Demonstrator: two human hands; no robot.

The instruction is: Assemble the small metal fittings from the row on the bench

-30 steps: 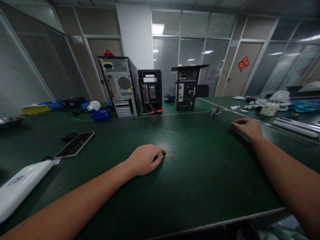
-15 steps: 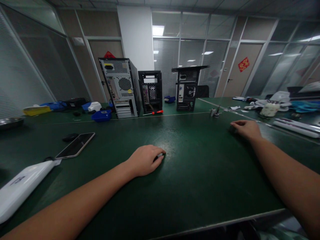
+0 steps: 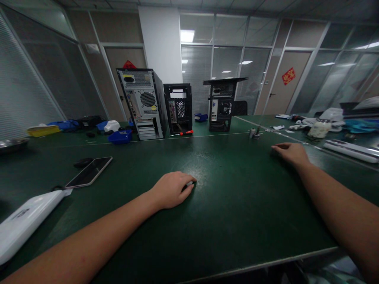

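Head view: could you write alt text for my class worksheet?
A person's left hand rests on a green table, with the right hand farther right. Three computer cases stand beyond, and a phone lies at left.

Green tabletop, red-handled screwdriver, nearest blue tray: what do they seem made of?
Tabletop: perhaps rubber mat or laminate, semigloss, given its blurred glare. Screwdriver handle: likely plastic, bright red; shaft: probably metal, thin, pale. Tray: probably plastic, solid blue. Screwdriver and tray finishes unclear.

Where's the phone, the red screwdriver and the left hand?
Phone (image 3: 89, 172): head view, middle of its dark screen.
Red screwdriver (image 3: 186, 133): head view, on its handle.
Left hand (image 3: 171, 190): head view, back of the hand.
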